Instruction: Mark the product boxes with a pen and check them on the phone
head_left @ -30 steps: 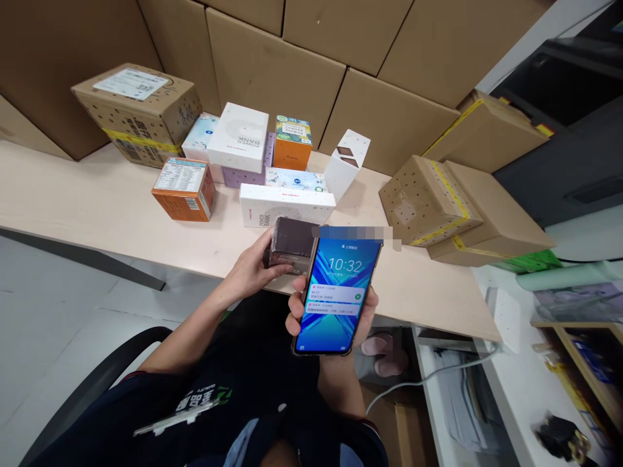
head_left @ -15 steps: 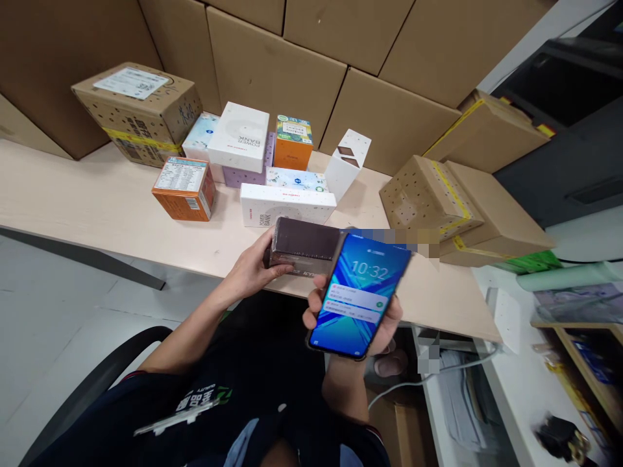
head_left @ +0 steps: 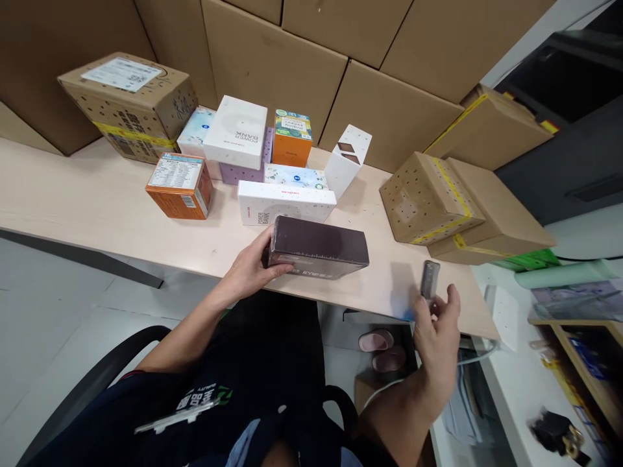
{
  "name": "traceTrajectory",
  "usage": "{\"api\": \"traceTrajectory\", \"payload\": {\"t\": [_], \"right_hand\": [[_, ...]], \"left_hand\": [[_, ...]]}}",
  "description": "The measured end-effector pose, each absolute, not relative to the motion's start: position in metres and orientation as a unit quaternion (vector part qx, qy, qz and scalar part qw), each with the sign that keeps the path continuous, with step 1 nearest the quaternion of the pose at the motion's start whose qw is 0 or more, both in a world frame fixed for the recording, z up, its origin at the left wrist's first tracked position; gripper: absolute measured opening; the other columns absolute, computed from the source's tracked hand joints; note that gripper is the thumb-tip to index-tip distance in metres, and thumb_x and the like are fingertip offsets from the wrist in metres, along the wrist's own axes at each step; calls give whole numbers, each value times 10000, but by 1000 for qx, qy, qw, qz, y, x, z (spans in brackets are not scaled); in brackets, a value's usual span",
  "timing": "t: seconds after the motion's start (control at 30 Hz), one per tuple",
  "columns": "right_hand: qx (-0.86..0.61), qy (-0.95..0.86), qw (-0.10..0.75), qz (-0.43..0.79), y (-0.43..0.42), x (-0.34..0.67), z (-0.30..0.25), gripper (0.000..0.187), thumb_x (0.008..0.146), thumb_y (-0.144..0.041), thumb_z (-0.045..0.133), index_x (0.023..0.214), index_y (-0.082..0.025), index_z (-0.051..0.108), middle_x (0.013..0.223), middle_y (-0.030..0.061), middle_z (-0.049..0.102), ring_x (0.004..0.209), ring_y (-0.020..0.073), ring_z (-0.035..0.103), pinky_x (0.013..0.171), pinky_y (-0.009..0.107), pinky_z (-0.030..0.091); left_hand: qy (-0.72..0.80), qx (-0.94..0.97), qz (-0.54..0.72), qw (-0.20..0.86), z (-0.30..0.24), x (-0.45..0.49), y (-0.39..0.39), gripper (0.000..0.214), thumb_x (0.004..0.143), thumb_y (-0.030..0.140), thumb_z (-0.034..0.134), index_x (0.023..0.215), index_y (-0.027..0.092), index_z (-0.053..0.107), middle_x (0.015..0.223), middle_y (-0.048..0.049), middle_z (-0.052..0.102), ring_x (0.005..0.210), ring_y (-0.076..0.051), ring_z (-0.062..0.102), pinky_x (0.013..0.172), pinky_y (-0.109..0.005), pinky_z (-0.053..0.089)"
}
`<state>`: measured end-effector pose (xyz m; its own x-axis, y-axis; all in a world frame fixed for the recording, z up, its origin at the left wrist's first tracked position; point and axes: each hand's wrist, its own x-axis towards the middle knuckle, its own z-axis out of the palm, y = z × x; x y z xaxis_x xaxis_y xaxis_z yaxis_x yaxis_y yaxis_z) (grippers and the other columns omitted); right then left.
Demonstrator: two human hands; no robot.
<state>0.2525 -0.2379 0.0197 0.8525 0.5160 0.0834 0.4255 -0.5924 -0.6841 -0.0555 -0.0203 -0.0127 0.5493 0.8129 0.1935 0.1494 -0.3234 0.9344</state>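
Large cardboard cartons (head_left: 272, 71) are stacked as a wall along the back, and in front of them a pale table (head_left: 97, 201) is spread with boxes. At its left a speckled carton (head_left: 170, 91) is bound with yellow tape; at its right a second speckled carton (head_left: 406, 204) is set against a plain carton (head_left: 501, 207), both likewise taped.

Between these, a cluster of smaller boxes is gathered. One white POWER BANK box (head_left: 236, 130) is laid on a lilac box (head_left: 242, 173); another white POWER BANK box (head_left: 287, 202) is stood on edge before a floral box (head_left: 294, 176). By them a white box with two cut-outs (head_left: 350, 155) is placed, with one orange box (head_left: 292, 149) behind and another orange box (head_left: 178, 185) to the left.

The dark box (head_left: 318, 243) is held level at the table's front edge; whether its underside is supported cannot be told. Its left end is gripped by the left hand (head_left: 253, 266) — thumb pressed on the near side, fingers partly hidden behind, spread only to the box's thickness.

By the right hand (head_left: 438, 334), well apart, a phone (head_left: 429, 279) is held nearly edge-on over the table's right end — blurred, pinched between thumb and curled fingers.
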Motion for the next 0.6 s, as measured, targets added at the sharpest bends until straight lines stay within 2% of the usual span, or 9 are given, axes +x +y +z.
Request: {"api": "traceTrajectory", "payload": {"t": [0.07,0.13,0.27,0.47,0.6], "right_hand": [[-920,-300,251,24,-235,270,14,959,895,-635,503,1657,-115,242,1493,289,558,1342,447,557,1111,642,411],[-933,-315,177,12,-231,283,10,959,898,-621,469,1641,-52,262,1463,338,557,1321,489,553,1086,666,409],[-948,-307,89,2,-224,294,5,912,913,-614,444,1638,-82,292,1430,329,575,1284,520,561,1008,690,452],[-950,-306,62,19,-222,298,3,842,937,-621,411,1616,-124,358,1464,304,568,1325,546,519,1022,709,443],[-939,-323,117,-8,-222,291,7,821,921,-623,475,1555,-101,466,1470,291,583,1380,516,477,1085,718,400]], "left_hand": [[326,737,348,479,-13,-55,-20,718,857,385,806,1491,248,500,1326,-120,717,1343,-354,641,1150,-543,506],[328,735,350,480,-14,-55,-20,710,857,381,804,1487,244,507,1317,-120,722,1340,-351,644,1155,-540,504],[334,730,353,480,-14,-55,-21,716,833,384,824,1473,248,532,1330,-123,717,1354,-361,632,1145,-545,513],[343,729,354,475,-13,-55,-21,710,831,385,824,1464,248,533,1355,-132,706,1313,-355,662,1108,-533,542],[348,725,331,493,-13,-56,-22,691,855,411,805,1459,235,519,1301,-125,735,1135,-325,753,1009,-479,605]]}}
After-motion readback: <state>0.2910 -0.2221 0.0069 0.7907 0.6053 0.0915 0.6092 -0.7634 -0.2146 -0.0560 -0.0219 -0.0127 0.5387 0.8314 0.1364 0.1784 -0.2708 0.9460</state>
